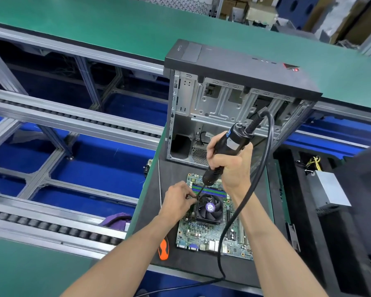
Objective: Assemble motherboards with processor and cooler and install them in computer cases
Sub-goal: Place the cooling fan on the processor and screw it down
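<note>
The right hand (227, 166) is gripping with its fingers curled, wrist raised — the left hand (178, 200) is pinching low beside it, both forearms reaching forward.

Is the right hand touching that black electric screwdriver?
Touching. The head view shows the right hand wrapped round the electric screwdriver, fingers curled over its black body.

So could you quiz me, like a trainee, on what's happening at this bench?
1. Which hand grips the electric screwdriver?
2. True or false: the motherboard already sits inside the computer case.
3. What does the left hand pinch: A, the bit beside the cooler fan; B, the orange-handled tool?

Key: 1 right; 2 false, it lies on the mat before the case; 3 A.
</note>
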Demonstrator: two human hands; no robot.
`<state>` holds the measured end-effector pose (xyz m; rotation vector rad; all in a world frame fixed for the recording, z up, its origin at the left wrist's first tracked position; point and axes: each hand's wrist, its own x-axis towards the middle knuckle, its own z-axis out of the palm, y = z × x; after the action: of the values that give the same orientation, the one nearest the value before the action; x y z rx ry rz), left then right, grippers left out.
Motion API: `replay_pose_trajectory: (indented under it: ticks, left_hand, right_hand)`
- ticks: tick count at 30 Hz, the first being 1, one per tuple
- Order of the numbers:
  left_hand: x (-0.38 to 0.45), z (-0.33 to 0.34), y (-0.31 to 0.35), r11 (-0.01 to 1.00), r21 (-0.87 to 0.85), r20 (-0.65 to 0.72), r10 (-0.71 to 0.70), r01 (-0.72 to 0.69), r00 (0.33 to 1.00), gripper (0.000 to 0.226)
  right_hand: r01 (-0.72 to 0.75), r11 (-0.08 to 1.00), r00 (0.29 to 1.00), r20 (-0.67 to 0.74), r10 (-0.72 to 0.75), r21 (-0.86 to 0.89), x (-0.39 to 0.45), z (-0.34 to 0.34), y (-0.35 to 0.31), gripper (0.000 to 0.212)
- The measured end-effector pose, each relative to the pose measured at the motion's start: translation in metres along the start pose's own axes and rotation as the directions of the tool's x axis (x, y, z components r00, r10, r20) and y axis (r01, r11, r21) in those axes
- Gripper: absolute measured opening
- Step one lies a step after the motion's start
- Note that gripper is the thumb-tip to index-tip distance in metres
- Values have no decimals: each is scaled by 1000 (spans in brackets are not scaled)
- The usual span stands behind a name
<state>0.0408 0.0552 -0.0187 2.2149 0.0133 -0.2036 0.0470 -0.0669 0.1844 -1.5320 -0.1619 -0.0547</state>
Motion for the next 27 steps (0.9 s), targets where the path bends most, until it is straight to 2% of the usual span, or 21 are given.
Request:
replay_pose_trajectory:
  ticks: [2, 5, 10, 12, 14, 15, 16, 18, 20, 22, 27]
  left_hand:
    - [1, 0, 0, 1000, 9, 7, 3, -3, 1000, 10]
    - [1, -1, -2, 1000, 15, 15, 20, -21, 1000, 8]
    - [0, -2, -4, 998, 31, 26, 51, -52, 998, 5]
    - [0, -1, -4, 998, 23, 29, 51, -52, 998, 12]
    - [-1, 0, -4, 999, 1, 12, 43, -43, 999, 18]
    - [-1, 0, -4, 999, 6, 6, 47, -47, 999, 15]
    - [-1, 0, -4, 998, 25, 3, 53, -53, 999, 12]
    - [-1, 0, -4, 998, 26, 2, 62, -62, 998, 17]
    - [1, 0, -4, 998, 26, 12, 56, -56, 998, 17]
    - [1, 1, -4, 998, 34, 25, 52, -53, 998, 9]
    - [3, -1, -2, 992, 86, 58, 88, -93, 994, 13]
  right_hand:
    - [34, 999, 999, 0, -34, 1, 1, 0, 4, 42]
    - [88, 993, 996, 25, -90, 80, 3, 4, 11, 29]
    - [79, 990, 968, 229, -105, 119, 19, -1, 19, 31]
    - [90, 992, 989, 112, -100, 89, 18, 9, 26, 31]
    - [135, 991, 982, -128, -136, -12, 14, 25, 33, 27]
    - [145, 988, 970, -191, -152, -47, 12, 32, 35, 24]
    - [150, 987, 973, -170, -158, -61, 11, 34, 36, 24]
    - [138, 990, 990, 27, -138, 3, 13, 30, 32, 33]
    - [121, 992, 983, 135, -126, 44, 16, 22, 29, 41]
    - [105, 993, 985, 132, -111, 47, 17, 18, 26, 41]
    - [66, 998, 992, 112, -64, -10, 18, 22, 19, 29]
